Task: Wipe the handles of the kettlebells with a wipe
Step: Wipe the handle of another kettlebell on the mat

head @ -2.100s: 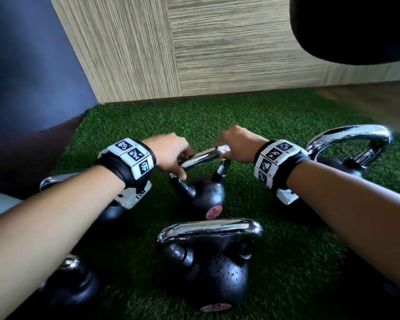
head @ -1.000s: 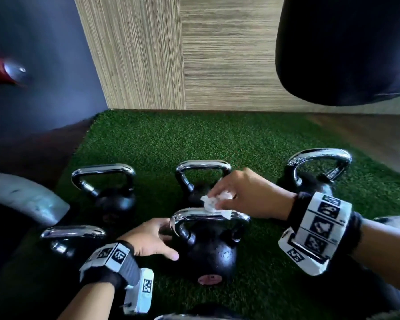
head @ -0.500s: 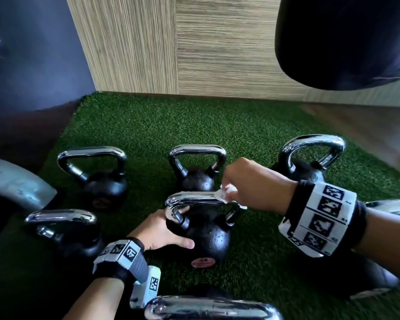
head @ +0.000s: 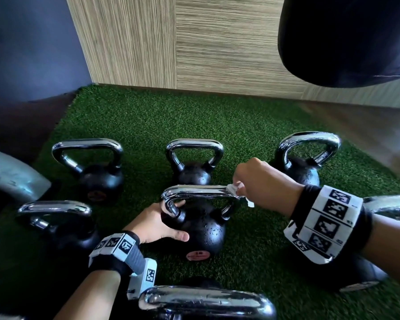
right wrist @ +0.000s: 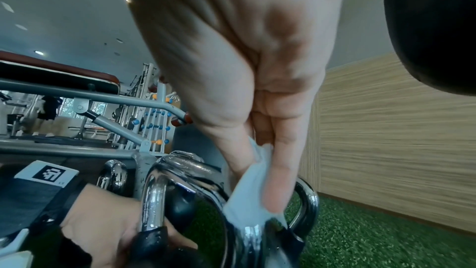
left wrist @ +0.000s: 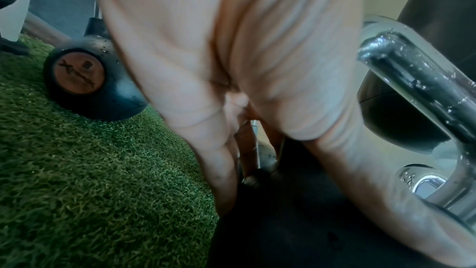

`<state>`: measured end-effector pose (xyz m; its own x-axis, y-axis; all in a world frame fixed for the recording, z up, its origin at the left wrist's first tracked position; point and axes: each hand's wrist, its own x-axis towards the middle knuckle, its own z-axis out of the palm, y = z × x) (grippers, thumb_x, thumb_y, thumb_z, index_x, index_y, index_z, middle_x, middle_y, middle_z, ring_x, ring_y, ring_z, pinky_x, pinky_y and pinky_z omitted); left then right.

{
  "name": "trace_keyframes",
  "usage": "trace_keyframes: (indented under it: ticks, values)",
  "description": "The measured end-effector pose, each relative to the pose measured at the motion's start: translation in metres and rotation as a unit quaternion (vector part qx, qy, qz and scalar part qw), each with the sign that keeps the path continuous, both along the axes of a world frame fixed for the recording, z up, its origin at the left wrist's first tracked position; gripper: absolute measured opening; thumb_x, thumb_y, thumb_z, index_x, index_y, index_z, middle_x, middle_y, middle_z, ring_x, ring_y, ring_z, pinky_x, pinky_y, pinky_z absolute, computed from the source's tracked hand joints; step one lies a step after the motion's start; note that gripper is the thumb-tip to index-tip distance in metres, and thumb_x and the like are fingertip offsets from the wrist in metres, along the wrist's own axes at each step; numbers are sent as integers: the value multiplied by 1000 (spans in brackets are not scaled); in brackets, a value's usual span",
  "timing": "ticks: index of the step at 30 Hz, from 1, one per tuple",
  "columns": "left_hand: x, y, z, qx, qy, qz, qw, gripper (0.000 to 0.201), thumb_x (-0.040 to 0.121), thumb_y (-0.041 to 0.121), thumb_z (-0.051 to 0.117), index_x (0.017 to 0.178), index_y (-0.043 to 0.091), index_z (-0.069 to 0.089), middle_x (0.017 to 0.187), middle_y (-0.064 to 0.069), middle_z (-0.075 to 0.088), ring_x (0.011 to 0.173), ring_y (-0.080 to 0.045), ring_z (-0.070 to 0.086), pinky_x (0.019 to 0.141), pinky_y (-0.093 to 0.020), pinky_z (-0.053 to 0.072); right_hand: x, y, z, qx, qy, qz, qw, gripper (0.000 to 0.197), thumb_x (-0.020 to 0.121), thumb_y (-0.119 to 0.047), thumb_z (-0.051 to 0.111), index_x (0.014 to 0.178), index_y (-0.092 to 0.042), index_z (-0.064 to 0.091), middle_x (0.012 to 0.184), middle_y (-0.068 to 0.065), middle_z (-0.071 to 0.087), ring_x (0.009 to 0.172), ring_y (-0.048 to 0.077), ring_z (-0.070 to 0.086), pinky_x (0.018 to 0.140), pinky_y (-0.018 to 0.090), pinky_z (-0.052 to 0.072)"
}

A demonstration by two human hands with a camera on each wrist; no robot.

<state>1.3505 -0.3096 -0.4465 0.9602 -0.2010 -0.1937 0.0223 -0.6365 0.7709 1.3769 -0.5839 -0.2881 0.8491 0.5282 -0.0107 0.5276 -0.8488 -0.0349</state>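
A black kettlebell (head: 206,229) with a chrome handle (head: 194,192) stands on the green turf in the middle of the head view. My right hand (head: 254,183) pinches a white wipe (head: 234,189) against the handle's right corner. The right wrist view shows the wipe (right wrist: 255,191) between thumb and fingers, draped over the chrome bend. My left hand (head: 157,225) grips the kettlebell at the base of the left handle post, thumb across the front of the ball. Drops of water sit on the ball and handle.
Several more kettlebells stand around: back left (head: 88,172), back middle (head: 194,162), back right (head: 305,162), front left (head: 56,218), and one handle close below (head: 206,301). A black punch bag (head: 344,38) hangs at upper right. A grey bench frame (head: 9,176) is at the left.
Both hands left the back middle kettlebell for the nearer one. The right hand then slid the wipe rightward along its handle to the right corner. The left hand closed on the ball's left side.
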Motion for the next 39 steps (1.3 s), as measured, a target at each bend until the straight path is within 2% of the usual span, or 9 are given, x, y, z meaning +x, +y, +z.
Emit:
trace_keyframes:
  ticks: [5, 11, 19, 22, 25, 29, 31, 33, 39]
  values:
    - [-1, -1, 1, 3, -1, 2, 1000, 125, 29, 83, 83, 143, 43, 54, 137, 33, 54, 132, 9, 47, 106, -10, 30, 14, -17, -16, -3, 76, -14, 997, 9, 89, -19, 75, 93, -13, 80, 90, -3, 77, 76, 2, 67, 67, 13, 52]
    - [0, 0, -1, 18, -9, 6, 1000, 102, 50, 56, 96, 142, 43, 54, 131, 34, 54, 128, 11, 46, 93, 5, 28, 28, -27, -34, 71, 134, -23, 988, 4, 78, -18, 85, 79, -21, 82, 66, -18, 67, 62, -8, 58, 57, 10, 42]
    - [-1, -1, -9, 14, -12, 28, 999, 99, 48, 58, 98, 138, 51, 55, 118, 55, 48, 127, 15, 45, 94, 3, 31, 29, -36, -104, 250, 275, -133, 919, 22, 70, -15, 92, 79, -3, 77, 70, 1, 75, 67, 11, 70, 69, 33, 64]
    - [-7, 1, -6, 59, -4, 14, 998, 91, 57, 60, 94, 138, 51, 54, 128, 40, 52, 125, 9, 48, 99, -9, 37, 36, -43, -95, 248, 304, -106, 914, 15, 77, -6, 86, 82, 3, 75, 70, -1, 73, 68, 9, 68, 70, 30, 62]
    - [-9, 16, 3, 83, 23, 23, 996, 53, 61, 51, 88, 110, 53, 68, 122, 20, 71, 111, 0, 67, 107, -27, 49, 46, -52, -68, 261, 247, -116, 926, 7, 77, -11, 86, 77, -9, 79, 66, -9, 73, 63, 4, 67, 61, 21, 58]
    - [-17, 34, 48, 59, -83, 116, 988, 43, 88, 12, 77, 113, 46, 71, 109, 20, 75, 86, 12, 69, 92, -13, 53, 43, -48, -27, 373, 154, -121, 907, 9, 80, -15, 84, 84, -8, 79, 74, 0, 74, 59, 2, 63, 56, 18, 51]
    - [-19, 37, 80, 20, -161, 139, 977, 36, 91, 17, 77, 119, 38, 72, 108, 19, 75, 84, 14, 70, 80, -6, 52, 35, -35, -12, 436, 152, -94, 882, 15, 78, -17, 84, 89, -8, 79, 81, 11, 76, 69, 15, 67, 68, 30, 59]
    - [-20, 30, 112, -45, -206, 130, 969, 29, 89, 33, 78, 117, 40, 74, 105, 18, 77, 93, 6, 73, 86, -17, 57, 27, -17, -1, 477, 140, -68, 865, 22, 71, -28, 87, 89, -16, 80, 85, 11, 77, 75, 24, 66, 77, 44, 57]
    - [-13, -15, 175, -301, -68, 82, 948, 43, 82, 45, 64, 115, 20, 74, 112, -2, 79, 106, -23, 76, 93, -37, 61, 1, 34, 24, 533, 78, 14, 842, 34, 60, -41, 88, 89, -26, 81, 84, -9, 78, 72, 15, 73, 67, 35, 60]
